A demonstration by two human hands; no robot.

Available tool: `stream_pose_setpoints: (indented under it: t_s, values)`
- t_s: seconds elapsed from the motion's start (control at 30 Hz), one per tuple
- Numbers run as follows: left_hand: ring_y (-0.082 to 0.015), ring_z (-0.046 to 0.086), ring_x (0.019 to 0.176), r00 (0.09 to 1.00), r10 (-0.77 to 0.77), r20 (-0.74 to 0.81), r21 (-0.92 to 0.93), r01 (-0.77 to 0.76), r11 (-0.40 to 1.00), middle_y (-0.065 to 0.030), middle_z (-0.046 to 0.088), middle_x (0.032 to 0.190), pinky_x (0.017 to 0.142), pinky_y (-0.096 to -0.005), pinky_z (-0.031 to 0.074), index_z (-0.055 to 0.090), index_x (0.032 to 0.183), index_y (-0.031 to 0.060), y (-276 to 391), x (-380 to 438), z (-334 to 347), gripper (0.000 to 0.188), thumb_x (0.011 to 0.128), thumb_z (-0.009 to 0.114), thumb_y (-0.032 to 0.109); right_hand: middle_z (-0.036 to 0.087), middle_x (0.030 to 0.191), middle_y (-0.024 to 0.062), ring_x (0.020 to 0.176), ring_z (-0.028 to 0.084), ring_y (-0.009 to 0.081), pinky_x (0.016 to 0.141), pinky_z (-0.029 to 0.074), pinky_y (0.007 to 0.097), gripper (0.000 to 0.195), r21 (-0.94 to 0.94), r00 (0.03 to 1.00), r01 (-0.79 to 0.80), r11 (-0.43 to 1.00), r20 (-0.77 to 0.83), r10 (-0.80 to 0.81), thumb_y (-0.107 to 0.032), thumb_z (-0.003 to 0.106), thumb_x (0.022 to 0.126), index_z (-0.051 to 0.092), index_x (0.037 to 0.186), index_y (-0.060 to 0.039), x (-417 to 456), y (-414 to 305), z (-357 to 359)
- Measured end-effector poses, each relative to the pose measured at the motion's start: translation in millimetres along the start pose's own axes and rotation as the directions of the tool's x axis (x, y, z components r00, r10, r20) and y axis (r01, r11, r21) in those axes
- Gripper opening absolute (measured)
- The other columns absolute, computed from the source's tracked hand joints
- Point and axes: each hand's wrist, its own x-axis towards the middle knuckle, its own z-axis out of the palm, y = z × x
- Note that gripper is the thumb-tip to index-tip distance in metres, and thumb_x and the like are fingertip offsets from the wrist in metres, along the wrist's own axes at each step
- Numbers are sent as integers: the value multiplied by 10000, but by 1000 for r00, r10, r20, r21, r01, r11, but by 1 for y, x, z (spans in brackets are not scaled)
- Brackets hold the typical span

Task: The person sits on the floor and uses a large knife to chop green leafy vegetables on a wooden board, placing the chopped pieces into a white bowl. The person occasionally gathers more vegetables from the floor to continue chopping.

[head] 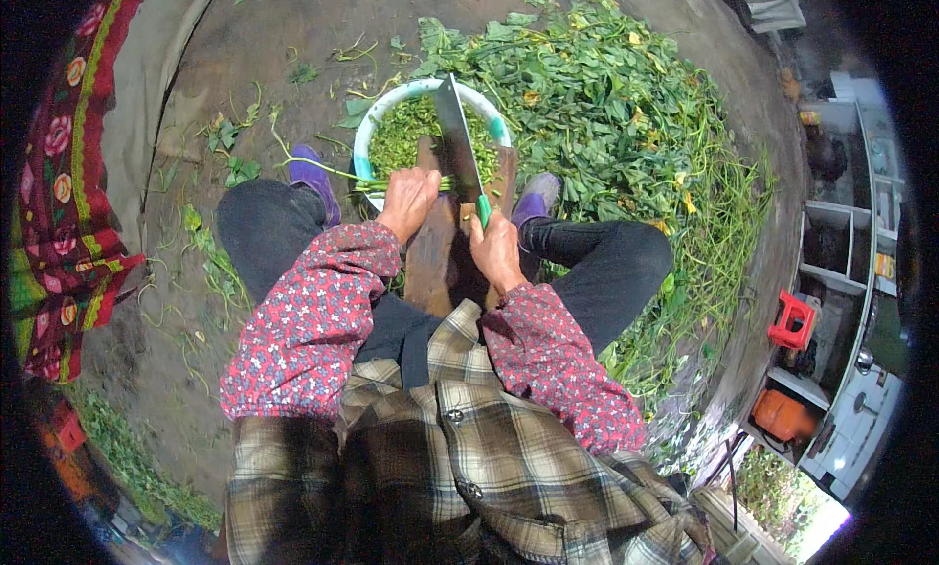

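My right hand (499, 248) grips the green handle of a cleaver (461, 136), its broad blade pointing away from me over the basin. Under my left hand (409, 202) a bundle of green stems (373, 186) is pressed against a wooden board (429, 260); the cut ends reach close to the blade. One long stem trails out to the left. The board slopes from between my legs onto a round white and teal basin (365, 128). Chopped green pieces (400, 128) fill much of the basin. Whether the blade touches the stems I cannot tell.
A large heap of leafy vines (601, 110) spreads over the floor on the right, reaching the basin. Loose stems (227, 136) lie at left. My purple shoes (312, 176) flank the basin. A red stool (794, 319) and shelving (836, 220) stand far right; flowered cloth (62, 198) hangs left.
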Motion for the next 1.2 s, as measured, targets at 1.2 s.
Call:
stream_pose_setpoints:
  t_s: [1.2]
  values:
    - [-251,600,532,995,-56,81,-62,61,996,-133,581,560,460,-347,456,512,667,53,6,10,12,121,760,446,94,541,673,291,671,547,452,569,421,498,211,-27,1000,19,999,20,-18,-165,543,802,492,804,40,-7,8,1]
